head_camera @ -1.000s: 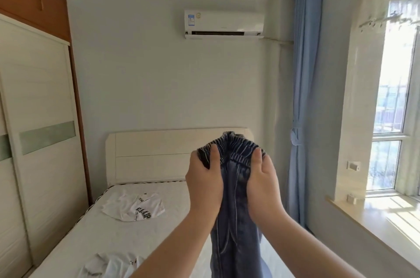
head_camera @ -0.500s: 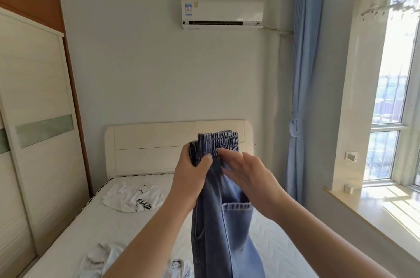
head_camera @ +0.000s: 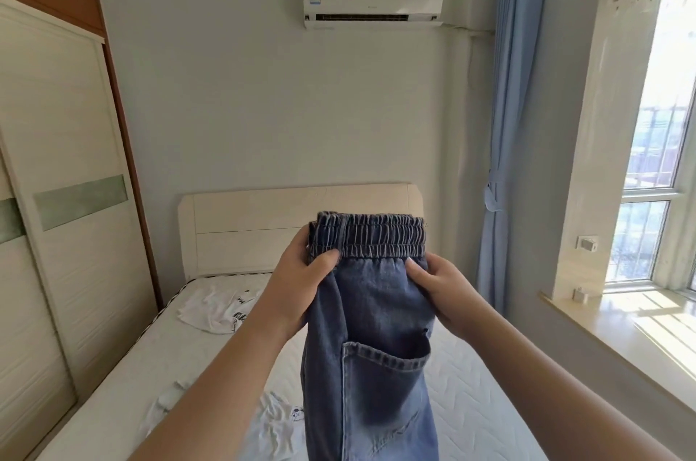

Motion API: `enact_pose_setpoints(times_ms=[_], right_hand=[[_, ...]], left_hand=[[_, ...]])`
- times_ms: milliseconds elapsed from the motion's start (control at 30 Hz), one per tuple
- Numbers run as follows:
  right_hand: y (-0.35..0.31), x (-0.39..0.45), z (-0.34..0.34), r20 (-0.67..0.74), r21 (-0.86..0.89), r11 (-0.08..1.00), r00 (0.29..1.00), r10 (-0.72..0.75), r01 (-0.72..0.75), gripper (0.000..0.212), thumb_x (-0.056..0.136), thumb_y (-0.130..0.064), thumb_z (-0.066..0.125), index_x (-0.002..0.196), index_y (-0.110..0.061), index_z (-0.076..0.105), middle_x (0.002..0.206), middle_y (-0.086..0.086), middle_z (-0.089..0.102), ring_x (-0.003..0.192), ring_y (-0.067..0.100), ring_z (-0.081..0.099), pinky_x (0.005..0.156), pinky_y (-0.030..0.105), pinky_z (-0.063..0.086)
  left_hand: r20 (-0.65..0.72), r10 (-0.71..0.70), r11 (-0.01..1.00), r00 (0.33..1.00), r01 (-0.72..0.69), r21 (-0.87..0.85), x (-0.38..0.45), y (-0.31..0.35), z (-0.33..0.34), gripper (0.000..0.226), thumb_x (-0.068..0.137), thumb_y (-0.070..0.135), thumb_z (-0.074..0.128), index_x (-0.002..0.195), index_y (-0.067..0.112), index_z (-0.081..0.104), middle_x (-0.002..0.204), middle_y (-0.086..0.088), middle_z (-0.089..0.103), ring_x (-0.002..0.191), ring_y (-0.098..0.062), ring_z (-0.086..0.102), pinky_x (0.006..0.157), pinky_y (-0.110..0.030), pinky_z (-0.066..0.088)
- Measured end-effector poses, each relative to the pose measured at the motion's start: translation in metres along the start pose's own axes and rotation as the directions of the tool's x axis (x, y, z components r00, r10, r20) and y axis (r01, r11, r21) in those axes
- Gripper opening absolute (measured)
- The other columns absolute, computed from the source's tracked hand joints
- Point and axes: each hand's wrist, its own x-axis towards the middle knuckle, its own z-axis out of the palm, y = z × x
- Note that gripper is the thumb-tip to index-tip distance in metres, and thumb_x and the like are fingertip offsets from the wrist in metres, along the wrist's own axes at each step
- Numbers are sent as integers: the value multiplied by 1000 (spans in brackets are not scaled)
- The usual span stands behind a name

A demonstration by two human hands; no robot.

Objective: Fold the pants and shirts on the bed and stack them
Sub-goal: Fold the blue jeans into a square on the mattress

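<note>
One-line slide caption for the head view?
Both hands, left hand and right hand, grip blue jeans by the waistband above the bed.

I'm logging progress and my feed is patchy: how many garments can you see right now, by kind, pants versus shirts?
Pants: 1, the jeans, held up by the waistband in the left hand and right hand.
Shirts: 2, both white and unfolded on the bed: the far shirt and the near shirt.
Total: 3 garments.
</note>
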Motion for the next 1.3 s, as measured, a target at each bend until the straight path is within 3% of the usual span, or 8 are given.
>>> enact_pose_setpoints(times_ms=[267, 367, 533, 700, 900, 1067, 1200, 1300], right_hand=[[0, 3, 12, -84, -94, 991, 991, -106, 99, 14, 83, -26, 76, 96, -27, 73, 98, 0, 76, 91, 19, 73, 78, 34, 59], [3, 0, 19, -99, -148, 979, 983, -156, 141, 17, 83, -24, 77, 98, -31, 72, 99, -3, 76, 92, 15, 73, 80, 34, 58], [12, -6, 33, -107, -343, 927, 974, -199, 152, 38, 62, -47, 84, 94, -35, 66, 90, -9, 76, 84, 14, 72, 73, 31, 58], [24, -12, 53, -56, -528, 834, 973, -224, 161, 52, 49, -69, 80, 89, -40, 63, 82, -16, 73, 72, 4, 68, 72, 37, 56], [39, -36, 54, -170, -482, 874, 973, -159, 58, 40, 54, -48, 91, 79, -33, 65, 80, -13, 74, 72, 4, 69, 69, 24, 55], [62, -55, 47, -186, -303, 953, 979, -88, 28, 31, 68, -9, 88, 92, -15, 69, 80, -12, 75, 73, -1, 69, 66, 10, 50], [86, -82, 24, -58, -237, 968, 995, 76, -88, 38, 78, -7, 80, 114, -12, 67, 101, -1, 76, 94, 9, 70, 79, 18, 55], [122, -110, -9, -37, -169, 957, 972, 231, -234, 32, 91, -17, 67, 122, -18, 61, 121, 4, 69, 112, 16, 65, 92, 27, 53]], left_hand=[[238, -17, 972, 971, -39, 232, -12, 2, -41, 83, 78, 0, 72, 141, 42, 39, 132, 8, 57, 120, -10, 58, 89, -26, 53], [281, -154, 927, 947, 40, 372, -15, 17, -63, 101, 73, 19, 84, 143, 60, 24, 143, 14, 48, 128, -9, 53, 99, -25, 48], [272, -141, 667, 952, -112, 736, -13, 49, -72, 113, 53, 76, 79, 141, 68, 9, 146, 34, 34, 136, 8, 33, 109, -30, 32], [377, -365, 419, 851, -211, 883, -6, 39, -40, 132, 54, 65, 85, 151, 48, -3, 159, 13, 25, 143, -12, 29, 116, -38, 30], [337, -342, 478, 877, -147, 866, -12, -6, -31, 84, 72, 18, 77, 144, 31, 35, 116, 1, 63, 102, -19, 61, 89, -39, 52], [323, -298, 593, 898, -91, 800, -28, -47, -19, 35, 69, 31, 79, 100, 26, 65, 91, 9, 69, 85, -9, 62, 68, -22, 48], [304, -325, 613, 896, -45, 789, -45, -72, -10, 26, 66, 29, 79, 78, 44, 61, 76, 16, 65, 73, 6, 60, 55, -11, 38], [249, -396, 588, 884, 35, 808, -58, -89, -6, 24, 65, 30, 81, 84, 33, 66, 80, 12, 68, 76, 1, 62, 60, -18, 46]])
